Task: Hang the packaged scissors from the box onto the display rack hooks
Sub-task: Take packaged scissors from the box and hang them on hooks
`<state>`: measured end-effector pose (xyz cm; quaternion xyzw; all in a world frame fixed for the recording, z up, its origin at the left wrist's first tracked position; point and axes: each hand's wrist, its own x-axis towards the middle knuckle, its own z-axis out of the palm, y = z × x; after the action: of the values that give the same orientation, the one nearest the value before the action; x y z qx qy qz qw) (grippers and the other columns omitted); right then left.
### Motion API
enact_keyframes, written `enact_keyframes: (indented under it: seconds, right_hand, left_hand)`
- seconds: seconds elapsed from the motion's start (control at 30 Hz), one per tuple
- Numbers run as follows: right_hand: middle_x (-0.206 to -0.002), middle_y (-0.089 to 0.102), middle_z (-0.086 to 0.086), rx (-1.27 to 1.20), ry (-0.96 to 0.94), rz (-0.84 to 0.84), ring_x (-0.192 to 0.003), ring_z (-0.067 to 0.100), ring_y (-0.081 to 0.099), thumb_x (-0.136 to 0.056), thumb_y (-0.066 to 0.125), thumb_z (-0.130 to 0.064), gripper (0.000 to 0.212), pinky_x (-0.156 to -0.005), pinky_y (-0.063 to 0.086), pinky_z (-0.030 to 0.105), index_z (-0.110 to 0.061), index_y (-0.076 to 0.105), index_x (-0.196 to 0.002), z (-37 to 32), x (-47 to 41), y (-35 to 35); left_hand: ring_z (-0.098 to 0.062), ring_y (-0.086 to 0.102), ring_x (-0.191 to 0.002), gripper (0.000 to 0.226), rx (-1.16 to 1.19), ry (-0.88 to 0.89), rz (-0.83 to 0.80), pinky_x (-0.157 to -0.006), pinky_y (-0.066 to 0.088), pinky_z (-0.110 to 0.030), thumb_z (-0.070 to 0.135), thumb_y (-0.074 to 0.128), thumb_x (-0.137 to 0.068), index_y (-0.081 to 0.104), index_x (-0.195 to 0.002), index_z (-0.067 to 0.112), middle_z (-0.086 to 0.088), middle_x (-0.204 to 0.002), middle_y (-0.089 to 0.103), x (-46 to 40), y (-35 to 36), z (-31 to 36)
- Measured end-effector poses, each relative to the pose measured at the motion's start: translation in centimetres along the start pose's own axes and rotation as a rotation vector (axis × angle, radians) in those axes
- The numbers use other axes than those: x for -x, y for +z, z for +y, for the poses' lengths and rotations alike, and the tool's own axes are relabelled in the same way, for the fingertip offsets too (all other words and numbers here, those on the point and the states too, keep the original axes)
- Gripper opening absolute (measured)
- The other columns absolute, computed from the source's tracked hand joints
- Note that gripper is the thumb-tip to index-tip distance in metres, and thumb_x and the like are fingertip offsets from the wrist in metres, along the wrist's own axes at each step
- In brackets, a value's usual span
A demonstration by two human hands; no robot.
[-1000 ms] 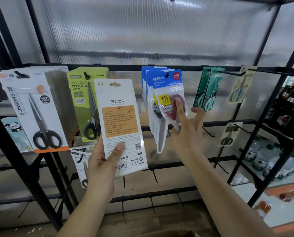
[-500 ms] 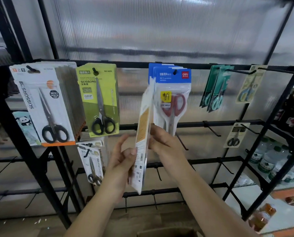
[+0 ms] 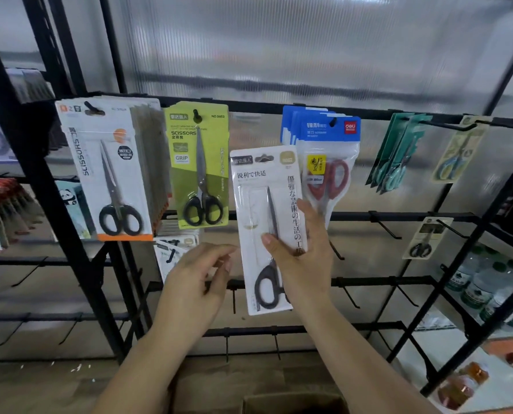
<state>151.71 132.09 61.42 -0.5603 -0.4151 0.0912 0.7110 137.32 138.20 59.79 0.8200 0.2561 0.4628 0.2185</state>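
My right grip (image 3: 301, 258) pinches a white scissors pack (image 3: 264, 222) upright before the rack (image 3: 368, 217); my left grip (image 3: 195, 282) hangs loosely curled beside it, released.

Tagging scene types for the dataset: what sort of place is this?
Most likely a small shop or stockroom display. A black wire rack holds carded scissors on hooks, such as the green pack; bottled drinks fill shelves on the right. The right hand holds a white scissors pack.

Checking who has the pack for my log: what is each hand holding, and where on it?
Right hand grips the white scissors pack by its lower right edge. Left hand holds nothing.
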Motion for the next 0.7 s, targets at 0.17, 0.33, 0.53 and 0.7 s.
enact_keyframes:
  seconds: [0.17,0.33,0.53,0.7]
  right_hand:
    - [-0.114,0.046,-0.025,0.133,-0.078,-0.001,-0.109,-0.015,0.043,-0.077,0.076,-0.012,0.066,-0.084,0.036,0.001,-0.042,0.040,-0.123,0.5,0.8,2.9]
    - [-0.116,0.048,-0.020,0.168,-0.061,-0.021,-0.106,-0.021,0.040,-0.077,0.076,-0.015,0.063,-0.087,0.034,0.000,-0.034,0.045,-0.130,0.9,2.0,5.9]
    - [-0.121,0.047,-0.006,0.058,0.072,-0.044,-0.099,-0.025,0.046,-0.079,0.071,-0.001,0.059,-0.074,0.042,-0.001,-0.033,0.045,-0.122,3.6,5.1,7.2]
    - [-0.127,0.054,0.005,0.045,0.241,-0.038,-0.103,-0.005,0.060,-0.078,0.070,0.004,0.054,-0.080,0.053,0.016,-0.025,0.050,-0.119,7.6,10.0,7.6]
  left_hand:
    - [-0.006,0.052,-0.092,0.033,-0.172,0.150,0.022,-0.071,0.048,-0.016,0.026,0.045,-0.085,0.064,-0.112,0.020,0.014,-0.101,0.055,0.7,-2.8,-1.0]
    - [-0.009,0.054,-0.091,0.036,-0.288,0.146,0.031,-0.078,0.050,-0.024,0.027,0.045,-0.087,0.068,-0.110,0.013,0.001,-0.102,0.064,1.3,-6.1,-3.0]
    - [-0.012,0.055,-0.090,0.039,-0.360,0.106,-0.066,-0.069,0.055,-0.031,0.030,0.043,-0.086,0.067,-0.112,0.013,0.001,-0.103,0.066,2.9,-8.7,-6.4]
    - [-0.017,0.063,-0.085,0.037,-0.343,0.072,-0.211,-0.067,0.056,-0.029,0.031,0.044,-0.086,0.068,-0.110,0.015,0.003,-0.098,0.066,5.2,-8.9,-9.8]
